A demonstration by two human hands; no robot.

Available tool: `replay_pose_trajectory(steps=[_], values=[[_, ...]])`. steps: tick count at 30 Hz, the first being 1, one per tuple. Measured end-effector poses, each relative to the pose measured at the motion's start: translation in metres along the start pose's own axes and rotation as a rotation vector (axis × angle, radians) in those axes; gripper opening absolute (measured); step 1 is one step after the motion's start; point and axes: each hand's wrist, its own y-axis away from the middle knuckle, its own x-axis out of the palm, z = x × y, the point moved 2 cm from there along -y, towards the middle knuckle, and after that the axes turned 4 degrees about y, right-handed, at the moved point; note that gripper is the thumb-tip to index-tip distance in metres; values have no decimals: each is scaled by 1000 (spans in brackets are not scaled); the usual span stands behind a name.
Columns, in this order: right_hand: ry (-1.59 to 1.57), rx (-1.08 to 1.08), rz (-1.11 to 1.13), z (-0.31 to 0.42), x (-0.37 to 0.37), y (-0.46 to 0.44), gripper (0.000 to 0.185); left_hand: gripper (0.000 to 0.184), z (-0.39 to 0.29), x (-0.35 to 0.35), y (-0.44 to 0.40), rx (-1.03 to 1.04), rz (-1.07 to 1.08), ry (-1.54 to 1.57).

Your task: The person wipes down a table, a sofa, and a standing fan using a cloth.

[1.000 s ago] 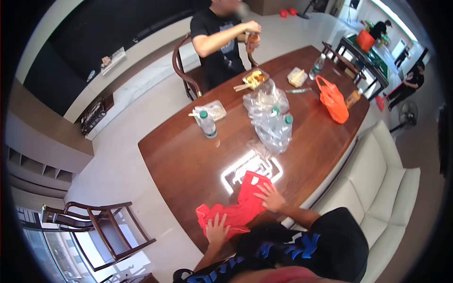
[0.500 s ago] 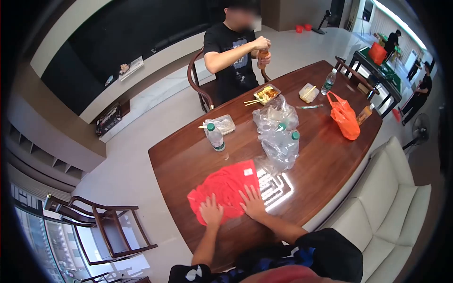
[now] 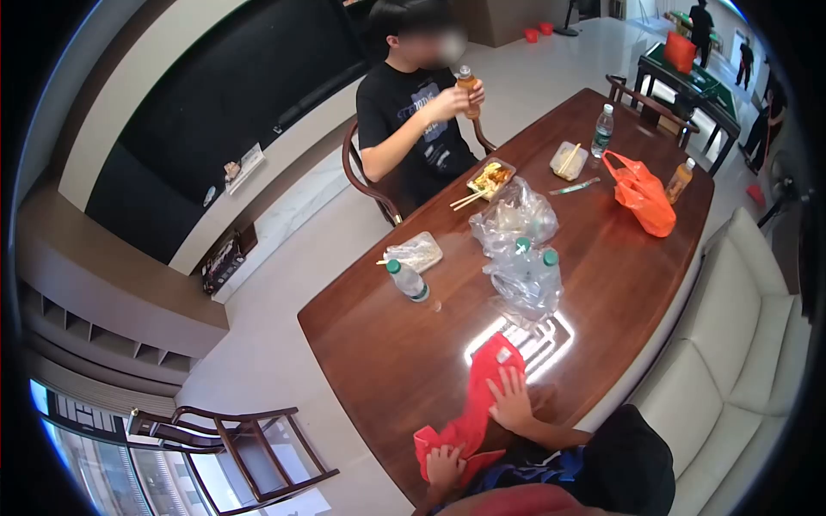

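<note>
A red cloth [image 3: 473,417] with a small white label lies bunched into a long narrow shape near the table's front edge. My right hand [image 3: 511,399] rests flat on its upper part, fingers spread, just below the label. Nearer to my body, my left hand [image 3: 446,467] lies over the cloth's lower end with its fingers apart. Some of the cloth beneath both hands is hidden.
On the wooden table [image 3: 379,344] are a water bottle [image 3: 408,281], clear plastic bags [image 3: 525,279] with bottles, food boxes [image 3: 491,179] and an orange bag [image 3: 641,196]. Across sits a person [image 3: 422,120] holding a drink bottle [image 3: 467,90]. A sofa [image 3: 688,387] stands at right.
The red cloth has gone from spread wide to a narrow strip, closer to my body. Both hands moved with it, the left one further. The person opposite has lowered one hand from the bottle's top.
</note>
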Motion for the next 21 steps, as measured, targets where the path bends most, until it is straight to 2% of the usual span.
replay_pose_trajectory(steps=[2,4,6,11,15,21], values=[[-18,-82,-59,20,14,-56,69,36,27,-18,-52,-74,15,-108],[3,-114,-99,38,34,-108,72,32,53,-27,-95,-153,-153,-88],[-15,-115,-117,54,39,-146,71,33,71,-28,-128,-229,-231,-85],[12,-125,-108,57,32,-159,69,35,71,-33,-134,-250,-281,-69],[26,-188,-154,47,39,-125,69,38,61,-29,-116,-269,-271,-102],[108,-154,42,13,-3,51,65,40,-1,7,8,-247,-169,-56]])
